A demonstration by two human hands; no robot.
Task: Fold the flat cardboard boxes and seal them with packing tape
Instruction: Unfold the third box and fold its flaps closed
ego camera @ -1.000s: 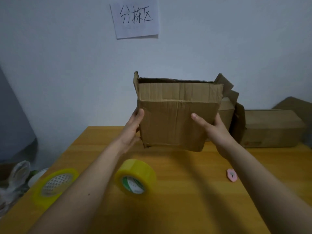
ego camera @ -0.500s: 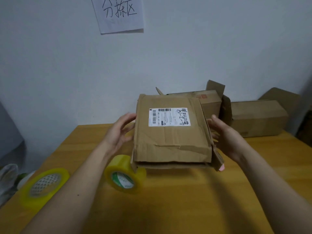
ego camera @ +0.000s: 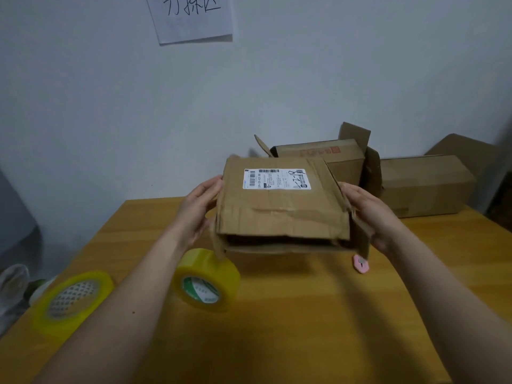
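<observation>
The left hand (ego camera: 198, 209) and right hand (ego camera: 368, 214) hold the cardboard box (ego camera: 282, 206) by opposite sides, fingers spread wide, above the table (ego camera: 304, 328). This likely keeps its open end accessible for folding. The tape roll (ego camera: 206, 279) lies at 7 o'clock, within reach.

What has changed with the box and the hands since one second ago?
The cardboard box was tipped from upright to lying flat, label side up, and lowered towards the table. The left hand and right hand keep to its sides. Both tape rolls stayed put.
</observation>
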